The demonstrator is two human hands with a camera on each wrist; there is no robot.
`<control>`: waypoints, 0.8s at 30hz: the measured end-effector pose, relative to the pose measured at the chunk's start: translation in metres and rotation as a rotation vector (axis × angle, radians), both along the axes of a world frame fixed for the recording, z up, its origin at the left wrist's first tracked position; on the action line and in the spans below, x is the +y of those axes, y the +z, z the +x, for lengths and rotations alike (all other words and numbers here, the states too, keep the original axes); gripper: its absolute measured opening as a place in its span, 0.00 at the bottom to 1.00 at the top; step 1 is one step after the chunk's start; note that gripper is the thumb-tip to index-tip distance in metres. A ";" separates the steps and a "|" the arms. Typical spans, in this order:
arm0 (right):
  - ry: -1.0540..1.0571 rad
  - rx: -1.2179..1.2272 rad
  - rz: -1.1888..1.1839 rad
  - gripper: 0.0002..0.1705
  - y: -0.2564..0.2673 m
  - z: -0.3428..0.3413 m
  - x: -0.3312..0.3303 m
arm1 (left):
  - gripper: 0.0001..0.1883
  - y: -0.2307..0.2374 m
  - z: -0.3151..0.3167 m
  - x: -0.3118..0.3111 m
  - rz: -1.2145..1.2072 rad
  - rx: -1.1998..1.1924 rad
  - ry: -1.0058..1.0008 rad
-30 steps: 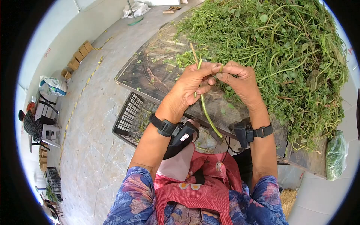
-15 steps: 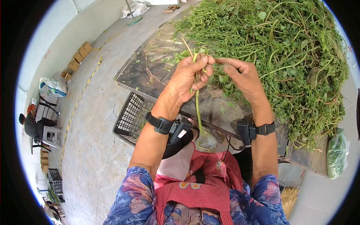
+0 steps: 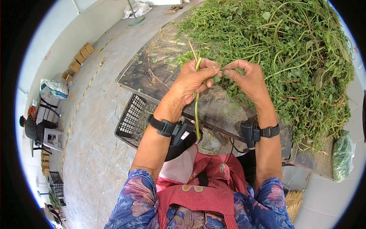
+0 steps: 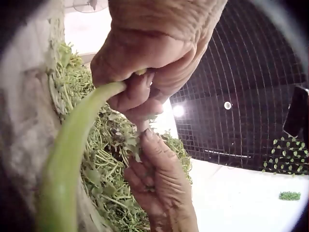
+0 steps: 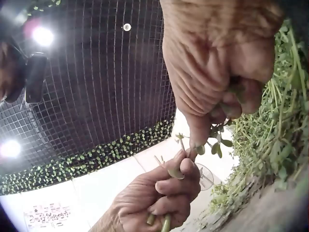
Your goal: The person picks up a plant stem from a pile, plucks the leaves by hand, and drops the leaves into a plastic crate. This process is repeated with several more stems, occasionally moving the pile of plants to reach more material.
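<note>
My left hand point(image 3: 193, 79) grips a few plant stems above the table edge. From its underside hangs a long, thick green stem point(image 3: 197, 116), which looms large in the left wrist view. A thin brownish stem point(image 3: 192, 49) sticks up past the knuckles. Opposite, my right hand point(image 3: 246, 78) pinches a small leafy sprig point(image 5: 215, 143) between thumb and forefinger. The fingertips of both hands meet closely at this sprig in the right wrist view. Two cut stem ends point(image 5: 165, 223) show below the left hand's curled fingers there.
A big heap of leafy green stems point(image 3: 278, 57) covers the right of the dark table point(image 3: 152, 70). Beneath its front edge stands a black plastic crate point(image 3: 129, 118) with plant bits. A bagged green bundle point(image 3: 342, 156) is at the right; a seated person point(image 3: 34, 128) is far left.
My hands were together at a small curled stem piece, then parted slightly. Now their fingertips are close again, with a leafy sprig between them. The long stem has swung left and hangs more upright.
</note>
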State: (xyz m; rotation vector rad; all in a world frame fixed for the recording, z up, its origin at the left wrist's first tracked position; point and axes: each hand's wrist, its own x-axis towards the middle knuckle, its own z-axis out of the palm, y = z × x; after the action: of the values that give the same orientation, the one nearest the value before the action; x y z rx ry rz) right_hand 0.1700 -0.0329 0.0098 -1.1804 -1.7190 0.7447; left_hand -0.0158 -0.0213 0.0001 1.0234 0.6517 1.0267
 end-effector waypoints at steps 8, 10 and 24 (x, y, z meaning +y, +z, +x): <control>-0.044 0.255 0.006 0.14 0.001 -0.002 0.002 | 0.05 -0.002 0.006 -0.001 0.098 0.231 0.139; -0.050 0.219 0.058 0.14 -0.002 -0.004 0.005 | 0.06 -0.004 0.008 -0.002 0.143 0.260 0.104; 0.000 1.054 -0.193 0.11 -0.009 0.018 0.019 | 0.06 0.003 0.014 -0.010 0.104 0.274 0.005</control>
State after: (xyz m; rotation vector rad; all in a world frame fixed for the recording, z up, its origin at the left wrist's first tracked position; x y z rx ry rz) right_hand 0.1880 -0.0142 0.0004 -0.6711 -0.7709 1.2564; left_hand -0.0020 -0.0312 0.0027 1.2677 0.8302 0.9408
